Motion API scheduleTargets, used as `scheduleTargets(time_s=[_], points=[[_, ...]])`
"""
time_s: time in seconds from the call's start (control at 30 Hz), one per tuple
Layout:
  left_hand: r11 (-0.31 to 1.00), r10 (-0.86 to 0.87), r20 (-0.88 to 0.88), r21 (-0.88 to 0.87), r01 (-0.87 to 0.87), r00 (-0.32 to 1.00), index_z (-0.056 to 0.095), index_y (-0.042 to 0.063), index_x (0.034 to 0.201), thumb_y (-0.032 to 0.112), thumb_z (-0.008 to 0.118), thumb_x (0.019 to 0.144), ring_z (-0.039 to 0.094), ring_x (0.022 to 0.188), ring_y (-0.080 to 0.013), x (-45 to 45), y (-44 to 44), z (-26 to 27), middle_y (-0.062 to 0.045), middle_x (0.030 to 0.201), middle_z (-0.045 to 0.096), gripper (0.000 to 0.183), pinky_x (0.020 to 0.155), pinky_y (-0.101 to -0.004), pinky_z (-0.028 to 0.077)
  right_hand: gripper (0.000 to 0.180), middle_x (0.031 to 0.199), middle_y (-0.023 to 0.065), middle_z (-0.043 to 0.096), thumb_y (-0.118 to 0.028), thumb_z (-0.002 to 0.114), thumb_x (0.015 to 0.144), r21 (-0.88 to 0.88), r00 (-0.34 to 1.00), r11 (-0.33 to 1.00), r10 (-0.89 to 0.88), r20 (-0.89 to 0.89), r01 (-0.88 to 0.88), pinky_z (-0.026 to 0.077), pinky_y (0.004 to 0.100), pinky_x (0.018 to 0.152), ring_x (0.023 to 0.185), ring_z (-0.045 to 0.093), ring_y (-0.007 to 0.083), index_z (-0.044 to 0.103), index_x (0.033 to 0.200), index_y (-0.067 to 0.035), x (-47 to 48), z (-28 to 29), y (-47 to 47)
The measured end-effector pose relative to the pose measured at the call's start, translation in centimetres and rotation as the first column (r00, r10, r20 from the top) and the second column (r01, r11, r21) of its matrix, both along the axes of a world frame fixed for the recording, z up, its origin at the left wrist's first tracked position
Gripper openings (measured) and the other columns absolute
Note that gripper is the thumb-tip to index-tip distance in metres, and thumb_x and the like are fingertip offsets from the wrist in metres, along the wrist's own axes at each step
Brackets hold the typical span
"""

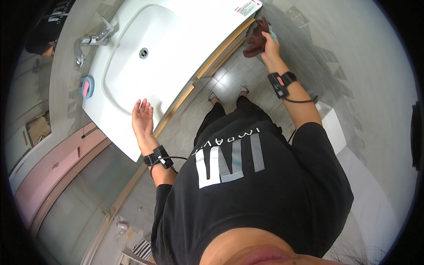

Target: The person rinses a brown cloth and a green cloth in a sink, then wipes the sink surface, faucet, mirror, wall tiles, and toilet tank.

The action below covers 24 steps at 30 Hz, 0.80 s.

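My right hand grips a crumpled dark brown cloth, with a bit of pale green material showing beside it. It is past the front edge of the white washbasin counter, near its far right corner. Palm up and fingers extended, my left hand holds nothing at the near left side of the basin. Whether it touches the counter I cannot tell. The basin has a round metal drain, and a chrome faucet stands behind it.
A blue dish with a pink piece sits on the counter's back edge. A printed label lies at its far right corner. Wood-edged drawer fronts run below. A white bin-like container stands by the right wall. A mirror is at left.
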<state>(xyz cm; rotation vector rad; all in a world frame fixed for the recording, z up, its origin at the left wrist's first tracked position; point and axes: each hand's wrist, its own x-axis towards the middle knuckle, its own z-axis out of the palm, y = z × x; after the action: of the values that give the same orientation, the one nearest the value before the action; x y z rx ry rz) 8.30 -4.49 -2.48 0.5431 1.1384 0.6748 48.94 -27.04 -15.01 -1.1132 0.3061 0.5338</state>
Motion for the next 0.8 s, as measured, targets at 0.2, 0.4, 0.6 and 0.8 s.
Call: scheduleTargets(time_s=[0.2, 0.4, 0.6, 0.8], points=[[0.997, 0.077, -0.072, -0.012, -0.078, 0.994, 0.052, 0.003, 0.104, 0.019, 0.055, 0.087, 0.056, 0.083, -0.0191, -3.8, -0.7, -1.0, -0.012, 0.099, 0.057, 0.024, 0.074, -0.0300, 0.047, 0.053, 0.128, 0.0177, 0.031, -0.020, 0.061, 0.076, -0.413, 0.973, 0.910, 0.066, 0.221, 0.032, 0.035, 0.0396, 0.096, 0.116, 0.036, 0.0313, 0.043, 0.122, -0.001, -2.9, -6.2, 8.2], [0.984, 0.155, -0.142, -0.067, -0.166, 0.978, 0.052, 0.003, 0.102, 0.019, 0.052, 0.089, 0.055, 0.085, -0.0211, -7.5, -2.6, -2.1, -0.013, 0.100, 0.056, 0.021, 0.075, -0.0309, 0.047, 0.055, 0.129, 0.0231, 0.024, -0.023, 0.061, 0.075, -0.536, 0.952, 0.835, 0.253, 0.172, -0.125, 0.029, 0.0449, 0.100, 0.118, 0.030, 0.0400, 0.038, 0.123, -0.006, -14.8, -4.9, 11.1], [0.998, 0.048, -0.141, -0.029, -0.053, 0.989, 0.052, 0.002, 0.102, 0.020, 0.051, 0.089, 0.053, 0.085, -0.0211, -5.7, -1.0, -1.6, -0.013, 0.101, 0.054, 0.022, 0.076, -0.0312, 0.046, 0.051, 0.126, 0.0231, 0.026, -0.027, 0.066, 0.073, -0.598, 0.822, 0.713, 0.549, 0.152, -0.365, 0.032, 0.0463, 0.097, 0.116, 0.032, 0.0432, 0.043, 0.116, -0.015, -24.7, -5.6, 9.7], [1.000, 0.017, -0.088, -0.022, -0.019, 0.996, 0.051, 0.001, 0.105, 0.020, 0.054, 0.087, 0.054, 0.085, -0.0209, -8.6, -0.6, -2.5, -0.013, 0.101, 0.054, 0.026, 0.076, -0.0311, 0.046, 0.052, 0.101, 0.0190, 0.056, -0.026, 0.070, 0.068, -0.290, 0.633, 0.602, 0.774, -0.017, -0.744, 0.046, 0.0359, 0.081, 0.094, 0.056, 0.0290, 0.053, 0.113, -0.007, -25.7, -5.5, 7.0]])
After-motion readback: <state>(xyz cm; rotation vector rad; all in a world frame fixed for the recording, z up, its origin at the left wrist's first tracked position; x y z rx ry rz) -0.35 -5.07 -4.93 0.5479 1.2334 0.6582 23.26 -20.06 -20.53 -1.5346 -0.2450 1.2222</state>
